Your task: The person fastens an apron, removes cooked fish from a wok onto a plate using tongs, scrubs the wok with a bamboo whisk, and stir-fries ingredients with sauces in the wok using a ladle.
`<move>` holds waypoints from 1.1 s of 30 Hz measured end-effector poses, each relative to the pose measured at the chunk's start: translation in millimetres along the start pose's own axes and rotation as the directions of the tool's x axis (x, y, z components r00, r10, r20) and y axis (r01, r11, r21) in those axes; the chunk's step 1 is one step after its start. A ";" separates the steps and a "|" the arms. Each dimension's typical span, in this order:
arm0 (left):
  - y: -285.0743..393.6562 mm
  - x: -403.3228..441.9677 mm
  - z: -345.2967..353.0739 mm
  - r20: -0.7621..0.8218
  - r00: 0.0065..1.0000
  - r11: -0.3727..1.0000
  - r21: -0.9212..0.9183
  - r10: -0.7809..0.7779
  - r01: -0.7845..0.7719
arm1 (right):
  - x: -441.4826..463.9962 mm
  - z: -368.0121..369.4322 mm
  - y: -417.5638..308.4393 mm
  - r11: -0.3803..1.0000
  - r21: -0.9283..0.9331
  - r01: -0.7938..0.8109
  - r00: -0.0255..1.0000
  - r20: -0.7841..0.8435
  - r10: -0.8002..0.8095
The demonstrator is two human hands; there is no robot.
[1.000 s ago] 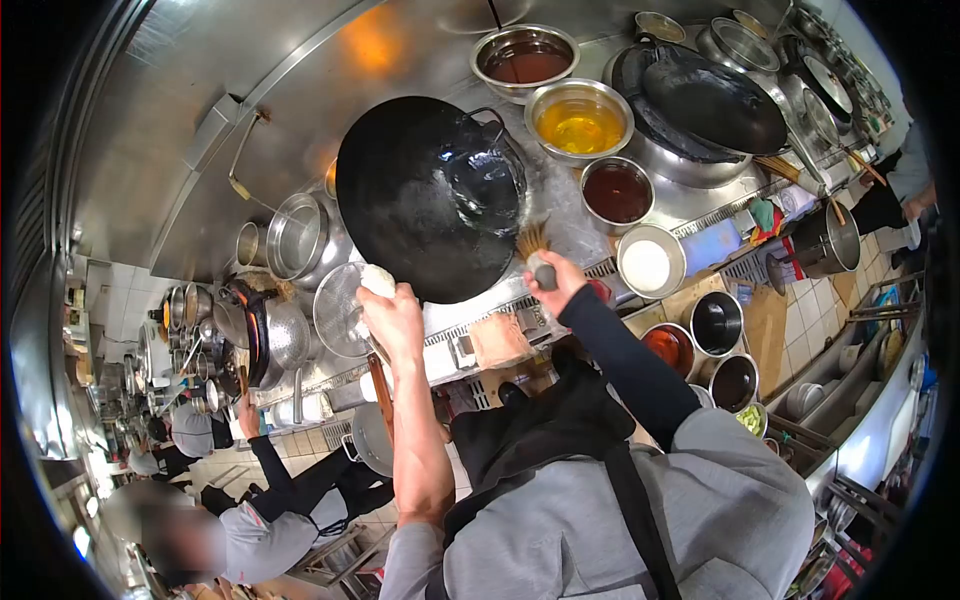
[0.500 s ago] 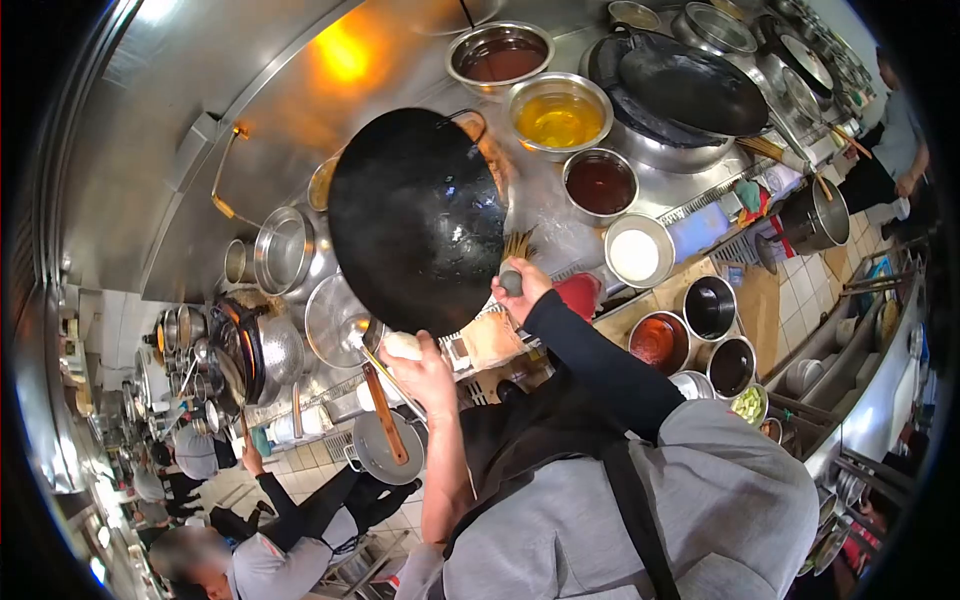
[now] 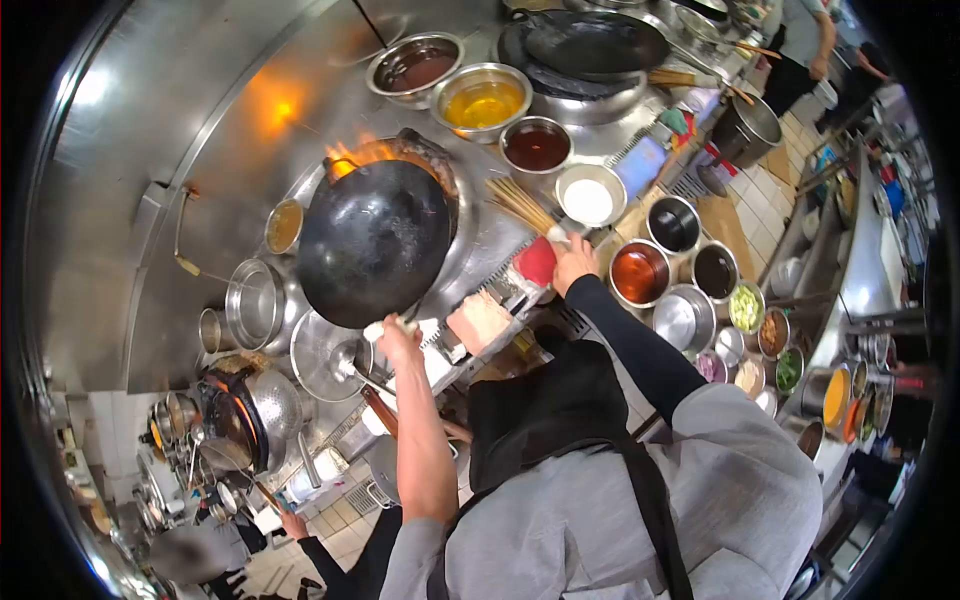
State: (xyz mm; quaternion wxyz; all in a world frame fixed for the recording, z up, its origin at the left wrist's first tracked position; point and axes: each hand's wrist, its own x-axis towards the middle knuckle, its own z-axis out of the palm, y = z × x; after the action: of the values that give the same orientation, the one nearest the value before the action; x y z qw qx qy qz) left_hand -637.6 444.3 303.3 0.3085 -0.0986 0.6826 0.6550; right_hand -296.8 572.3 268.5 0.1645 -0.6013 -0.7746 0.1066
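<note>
A black wok [image 3: 375, 242] sits over a burner, with flames [image 3: 358, 155] rising along its far edge. My left hand [image 3: 402, 342] is closed around a folded white cloth [image 3: 375, 331] at the wok's near rim; the handle under the cloth is hidden. Off to the right, my right hand [image 3: 576, 264] grips a bamboo wok brush [image 3: 522, 206] by its pale end, bristles pointing away from me. The brush is apart from the wok, beside a steel pot of white contents [image 3: 591, 196]. A red cloth [image 3: 535, 262] lies just left of that hand.
Bowls of yellow oil [image 3: 484, 103] and dark liquid [image 3: 537, 145] stand behind the brush. A strainer [image 3: 335, 355] with a ladle lies left of my left hand. Pots of sauce [image 3: 640, 274] line the right side. Another person's hand [image 3: 294, 525] shows at lower left.
The wok has come down from its tilt onto the burner, and flames now show behind it. My right hand has carried the brush away from the wok, to the right.
</note>
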 end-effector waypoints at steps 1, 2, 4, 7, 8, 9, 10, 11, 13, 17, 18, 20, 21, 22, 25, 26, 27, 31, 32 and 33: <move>-6.9 -1.8 11.2 0.026 0.999 1.000 -0.006 -0.025 0.025 | -18.8 -1.9 -7.5 0.992 0.124 0.008 0.999 -0.036 -0.003; -19.6 10.1 18.4 0.083 0.997 1.000 -0.019 -0.009 0.010 | -38.9 8.0 -5.8 0.946 0.324 0.010 1.000 0.023 -0.019; -43.1 41.8 27.2 0.178 0.983 0.996 -0.085 0.044 -0.029 | -86.6 20.5 -5.7 0.935 0.343 0.093 0.964 0.202 -0.171; -125.8 204.6 25.2 0.476 0.824 0.890 0.163 0.307 -0.426 | -168.9 35.6 -21.6 0.923 0.383 -0.032 0.689 0.678 -0.257; -109.7 182.1 47.8 0.419 0.906 0.994 -0.051 -0.063 0.093 | -188.0 40.9 -26.5 0.906 0.421 -0.038 0.605 0.732 -0.315; -128.6 272.1 54.1 0.777 0.612 0.960 0.033 0.150 -0.278 | -207.7 46.6 -38.9 0.886 0.463 -0.023 0.559 0.741 -0.372; -111.8 208.3 62.5 0.505 0.850 0.987 0.130 -0.146 0.093 | -222.4 59.8 -53.1 0.866 0.500 0.022 0.541 0.722 -0.431; -85.4 162.5 67.2 0.512 0.837 0.980 0.059 -0.195 0.192 | -234.6 82.4 -68.0 0.844 0.526 0.103 0.540 0.683 -0.491; -77.9 146.7 59.6 0.619 0.745 0.940 -0.030 -0.250 0.340 | -242.7 72.5 -98.6 0.805 0.593 0.023 0.552 0.664 -0.505; -55.7 32.8 21.2 0.631 0.677 0.913 0.135 -0.379 0.385 | -263.8 70.3 -143.3 0.795 0.586 -0.155 0.701 0.633 -0.330; -60.2 -8.3 8.4 0.629 0.681 0.926 0.218 -0.374 0.307 | -268.3 69.7 -145.4 0.778 0.605 -0.169 0.723 0.613 -0.320; -68.8 -90.3 -17.7 0.625 0.691 0.915 0.379 -0.364 0.139 | -267.1 73.7 -148.8 0.750 0.633 -0.190 0.735 0.598 -0.319; -71.7 -101.5 -30.7 0.673 0.539 0.850 0.497 -0.506 0.176 | -267.5 69.7 -146.6 0.739 0.644 -0.198 0.742 0.591 -0.316; -71.7 -109.5 -42.2 0.685 0.375 0.775 0.603 -0.624 0.189 | -266.2 68.8 -146.2 0.729 0.654 -0.203 0.743 0.587 -0.320; -65.6 -173.8 -62.4 0.672 0.452 0.761 0.648 -0.587 0.025 | -251.0 73.3 -152.4 0.707 0.689 -0.160 0.724 0.569 -0.391; -54.7 -183.6 -66.3 0.728 0.406 0.764 0.637 -0.552 -0.104 | -243.4 75.4 -159.4 0.698 0.702 -0.138 0.705 0.565 -0.428; -41.9 -201.9 -70.1 0.791 0.375 0.814 0.564 -0.484 -0.139 | -234.7 77.2 -165.4 0.691 0.715 -0.109 0.681 0.560 -0.472; 35.6 -236.2 -91.9 0.852 0.223 0.840 0.514 -0.475 -0.175 | -195.9 79.2 -216.6 0.555 0.827 -0.087 0.557 0.502 -0.661; 54.7 -239.5 -103.7 0.865 0.218 0.856 0.490 -0.452 -0.165 | -189.9 75.9 -228.1 0.484 0.863 -0.142 0.543 0.477 -0.691; 68.8 -241.3 -111.3 0.874 0.190 0.865 0.477 -0.448 -0.152 | -184.7 71.2 -231.6 0.395 0.891 -0.225 0.545 0.451 -0.707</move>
State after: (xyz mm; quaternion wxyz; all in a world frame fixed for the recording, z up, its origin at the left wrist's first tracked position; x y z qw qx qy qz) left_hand -516.5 281.3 488.0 0.7449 0.3442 0.4532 0.3481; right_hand -490.6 337.3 263.4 0.1036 -0.1591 -0.6673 0.7202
